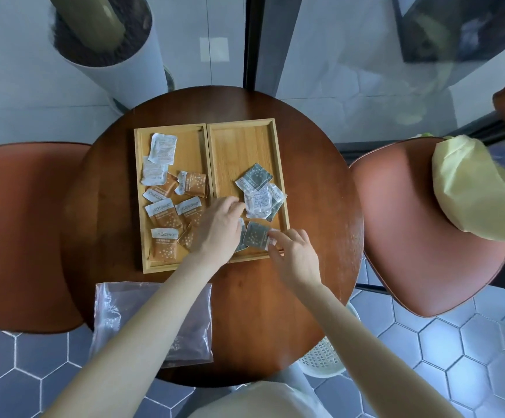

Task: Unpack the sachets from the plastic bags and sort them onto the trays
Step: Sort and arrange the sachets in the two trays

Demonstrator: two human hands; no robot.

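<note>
Two wooden trays lie side by side on the round table. The left tray [169,131] holds several orange sachets [163,248] and white ones. The right tray [242,140] holds several grey-green sachets [255,175], some turned white side up. My left hand [218,227] lies across the near end of both trays, its fingertips touching the white sachet [257,203] in the right tray. My right hand [293,254] rests at the right tray's near corner, fingertips on the edge of a grey-green sachet [255,239]. An empty clear plastic bag [115,315] lies near the table's front left edge.
The round brown table [320,206] stands between two orange-brown chairs [18,236]. The right chair [411,236] carries a pale yellow bag [474,191]. A white planter [118,55] is behind the table. A white perforated basket [323,357] sits on the hexagon-tiled floor.
</note>
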